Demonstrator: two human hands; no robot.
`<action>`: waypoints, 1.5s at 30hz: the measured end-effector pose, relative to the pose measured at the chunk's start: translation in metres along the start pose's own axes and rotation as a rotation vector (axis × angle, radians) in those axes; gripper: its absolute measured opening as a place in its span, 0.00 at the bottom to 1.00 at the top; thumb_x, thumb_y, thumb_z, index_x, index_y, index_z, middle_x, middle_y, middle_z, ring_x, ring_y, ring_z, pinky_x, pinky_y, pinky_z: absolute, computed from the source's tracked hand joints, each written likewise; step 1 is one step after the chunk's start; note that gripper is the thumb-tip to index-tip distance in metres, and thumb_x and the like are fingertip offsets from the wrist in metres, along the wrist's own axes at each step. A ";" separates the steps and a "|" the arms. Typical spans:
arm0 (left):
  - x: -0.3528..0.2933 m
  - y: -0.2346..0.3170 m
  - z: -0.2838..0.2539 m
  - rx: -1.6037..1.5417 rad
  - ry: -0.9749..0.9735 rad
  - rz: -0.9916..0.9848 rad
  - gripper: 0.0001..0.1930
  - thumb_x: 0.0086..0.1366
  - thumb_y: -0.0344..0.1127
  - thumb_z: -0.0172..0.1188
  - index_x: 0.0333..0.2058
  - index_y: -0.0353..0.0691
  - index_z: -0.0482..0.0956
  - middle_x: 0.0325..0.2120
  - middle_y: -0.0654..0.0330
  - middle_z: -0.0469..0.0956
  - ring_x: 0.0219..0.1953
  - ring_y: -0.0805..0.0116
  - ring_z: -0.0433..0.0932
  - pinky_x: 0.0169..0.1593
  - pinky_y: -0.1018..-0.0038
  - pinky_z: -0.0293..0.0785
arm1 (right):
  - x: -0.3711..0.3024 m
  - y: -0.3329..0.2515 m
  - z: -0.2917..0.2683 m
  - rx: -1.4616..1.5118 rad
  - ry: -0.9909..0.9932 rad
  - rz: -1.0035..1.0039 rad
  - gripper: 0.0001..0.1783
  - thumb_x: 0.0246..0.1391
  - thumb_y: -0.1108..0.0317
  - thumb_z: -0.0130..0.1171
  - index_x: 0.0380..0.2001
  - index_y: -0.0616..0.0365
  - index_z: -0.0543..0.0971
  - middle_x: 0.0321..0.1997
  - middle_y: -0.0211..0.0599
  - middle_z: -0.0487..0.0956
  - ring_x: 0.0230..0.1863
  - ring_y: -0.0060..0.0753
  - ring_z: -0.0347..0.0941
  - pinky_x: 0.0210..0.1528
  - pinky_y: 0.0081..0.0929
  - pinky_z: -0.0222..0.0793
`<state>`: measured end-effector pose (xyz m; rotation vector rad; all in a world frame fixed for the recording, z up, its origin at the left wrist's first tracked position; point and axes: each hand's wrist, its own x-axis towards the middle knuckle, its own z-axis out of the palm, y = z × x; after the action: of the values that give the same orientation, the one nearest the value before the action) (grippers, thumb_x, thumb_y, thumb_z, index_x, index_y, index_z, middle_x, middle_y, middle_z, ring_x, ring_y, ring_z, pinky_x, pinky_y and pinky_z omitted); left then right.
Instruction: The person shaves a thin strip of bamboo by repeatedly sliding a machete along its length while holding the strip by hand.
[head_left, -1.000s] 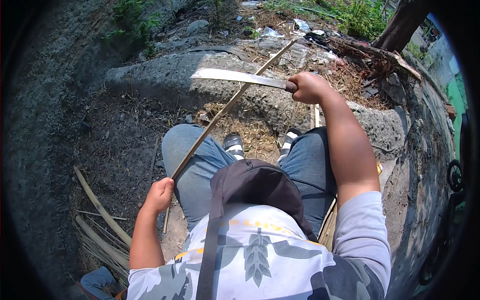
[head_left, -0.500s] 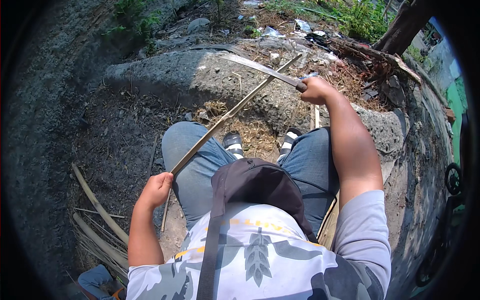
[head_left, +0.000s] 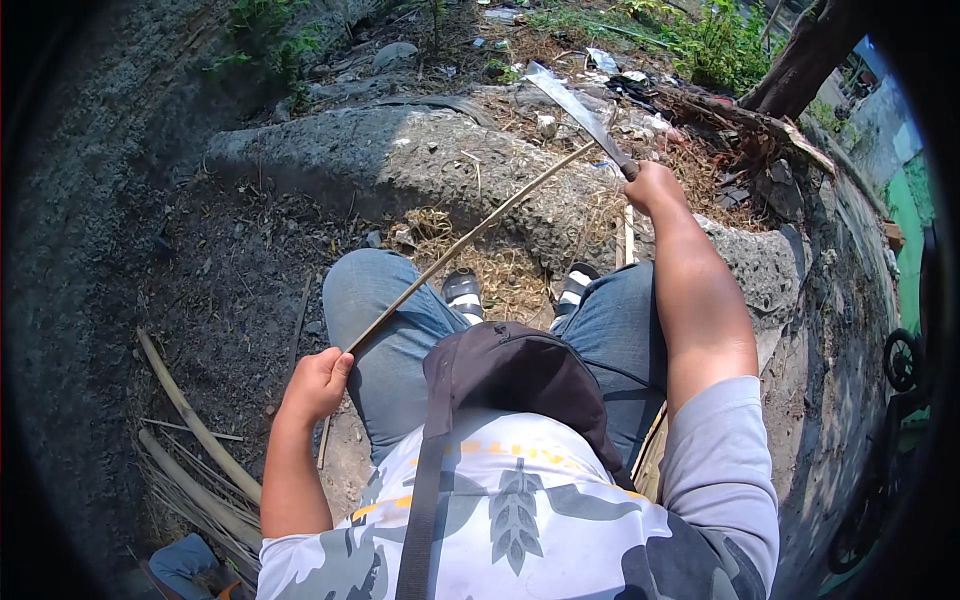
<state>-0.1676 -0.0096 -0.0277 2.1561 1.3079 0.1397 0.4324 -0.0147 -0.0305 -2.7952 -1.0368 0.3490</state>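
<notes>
Pinching a slender tan wooden strip [head_left: 471,239] firmly by its near end in left hand [head_left: 320,382], clasping a dark-handled, silver-bladed machete [head_left: 580,109] in right hand [head_left: 656,187], best angled shallowly.

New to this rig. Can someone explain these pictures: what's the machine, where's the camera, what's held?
No machine here, just the camera wearer's own two bare hands. The view comes from a wide fisheye camera worn on the head, looking down, so straight edges bend near the rim.

The left hand grips the near end of a long thin stick. The right hand holds a large knife by its handle, blade near the stick's far end; whether they touch, I can't tell.

A dark bag rests at the lap. On the ground lie pale sticks at lower left and straw around the feet.
</notes>
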 end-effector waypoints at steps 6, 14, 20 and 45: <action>0.004 -0.010 0.006 -0.027 0.008 0.008 0.26 0.76 0.51 0.53 0.26 0.34 0.70 0.17 0.44 0.71 0.21 0.43 0.71 0.28 0.57 0.68 | -0.001 -0.001 0.000 0.105 -0.187 -0.388 0.19 0.44 0.63 0.68 0.41 0.57 0.83 0.35 0.44 0.85 0.37 0.41 0.81 0.45 0.38 0.74; -0.002 -0.006 0.006 -0.028 0.038 0.035 0.26 0.76 0.51 0.53 0.26 0.34 0.70 0.17 0.44 0.70 0.21 0.42 0.71 0.27 0.56 0.66 | -0.012 -0.014 -0.014 0.052 0.010 -0.063 0.16 0.51 0.59 0.64 0.42 0.54 0.84 0.45 0.50 0.86 0.49 0.51 0.83 0.53 0.43 0.77; 0.001 -0.032 0.023 -0.148 0.097 0.081 0.28 0.78 0.54 0.49 0.26 0.35 0.67 0.16 0.50 0.66 0.19 0.58 0.66 0.26 0.61 0.64 | 0.029 0.037 0.024 0.368 0.133 0.151 0.17 0.48 0.57 0.65 0.37 0.57 0.85 0.35 0.48 0.86 0.39 0.45 0.85 0.44 0.38 0.77; 0.000 -0.043 0.041 -0.635 0.206 -0.026 0.29 0.80 0.58 0.43 0.26 0.40 0.69 0.21 0.70 0.66 0.25 0.79 0.63 0.29 0.76 0.60 | 0.027 0.020 0.011 0.698 0.057 -0.347 0.17 0.50 0.61 0.73 0.38 0.60 0.83 0.32 0.37 0.84 0.33 0.31 0.79 0.39 0.35 0.74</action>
<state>-0.1847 -0.0133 -0.0844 1.6086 1.1919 0.6841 0.4622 -0.0114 -0.0504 -1.9644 -1.0941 0.4708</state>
